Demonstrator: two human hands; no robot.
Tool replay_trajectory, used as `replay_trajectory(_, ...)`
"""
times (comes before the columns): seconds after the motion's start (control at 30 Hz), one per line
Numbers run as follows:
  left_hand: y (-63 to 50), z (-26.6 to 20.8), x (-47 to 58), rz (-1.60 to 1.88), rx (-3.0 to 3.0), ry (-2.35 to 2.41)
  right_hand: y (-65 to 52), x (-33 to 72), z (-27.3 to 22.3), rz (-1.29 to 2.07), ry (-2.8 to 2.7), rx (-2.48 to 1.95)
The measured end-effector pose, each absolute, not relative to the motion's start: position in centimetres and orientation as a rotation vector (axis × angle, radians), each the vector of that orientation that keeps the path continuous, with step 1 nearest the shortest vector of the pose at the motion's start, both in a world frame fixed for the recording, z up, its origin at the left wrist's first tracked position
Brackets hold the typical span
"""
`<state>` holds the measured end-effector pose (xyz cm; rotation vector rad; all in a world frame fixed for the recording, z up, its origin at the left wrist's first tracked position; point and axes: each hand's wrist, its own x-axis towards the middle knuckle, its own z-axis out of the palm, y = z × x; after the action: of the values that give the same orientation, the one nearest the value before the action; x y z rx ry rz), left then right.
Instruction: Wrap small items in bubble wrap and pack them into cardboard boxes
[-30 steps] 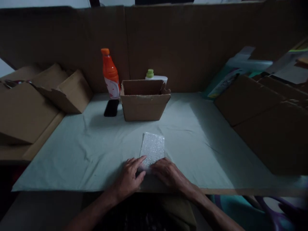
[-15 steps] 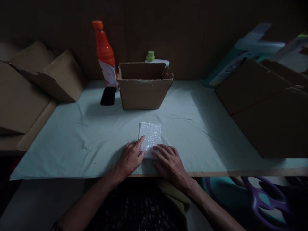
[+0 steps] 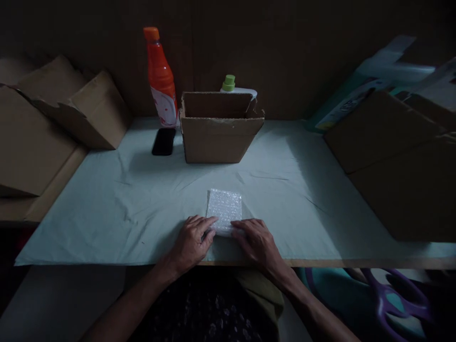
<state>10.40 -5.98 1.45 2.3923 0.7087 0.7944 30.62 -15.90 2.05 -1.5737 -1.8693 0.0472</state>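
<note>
A small rectangular piece of bubble wrap (image 3: 225,204) lies on the cloth near the table's front edge. Its near edge looks thicker, as if folded or rolled over; whether anything is inside cannot be seen. My left hand (image 3: 192,240) grips the near left corner, index finger on top and thumb at the front edge. At the near right corner, my right hand (image 3: 257,241) has its fingers closed over the wrap, with the thumb partly hidden beneath. Beyond the wrap stands a cardboard box (image 3: 215,141) with its top open.
A black phone (image 3: 164,141) lies left of the box, before a red bottle (image 3: 161,76). A green-capped bottle (image 3: 229,83) stands behind the box. More cardboard boxes flank the table at left (image 3: 98,111) and right (image 3: 395,166), near a teal bottle (image 3: 351,95).
My left index finger has come back from the middle of the wrap to its near edge. Both hands now hold that edge, and the wrap's flat part looks shorter. The view has shifted slightly.
</note>
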Motion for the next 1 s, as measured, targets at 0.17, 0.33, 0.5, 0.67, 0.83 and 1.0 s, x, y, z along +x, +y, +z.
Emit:
replay_trajectory(0.17, -4.6, 1.3, 12.0, 0.680, 2.436, 0.891, -16.4, 30.9, 2.1, -0.173, -1.849, -1.635)
replay_trajectory(0.33, -4.4, 1.5, 12.9, 0.719, 2.462, 0.950, -15.8, 30.4, 1.9, -0.160, -2.043, -1.650)
replay_trajectory(0.5, -5.5, 1.8, 11.5, 0.758, 2.514, 0.728, -14.9, 30.8, 1.6, -0.033, -1.953, -1.620)
replay_trajectory(0.67, -5.8, 2.0, 10.3, 0.703, 2.415, 0.753, -14.9, 31.3, 1.8, 0.230, -1.880, -1.621)
replay_trajectory(0.83, -5.0, 1.9, 11.5, 0.608, 2.488, 0.966, -15.1, 31.0, 2.0, -0.054, -1.932, -1.684)
replay_trajectory(1.0, -4.6, 1.7, 12.0, 0.639, 2.463, 1.118, -14.0, 30.7, 1.6, -0.161, -2.081, -1.671)
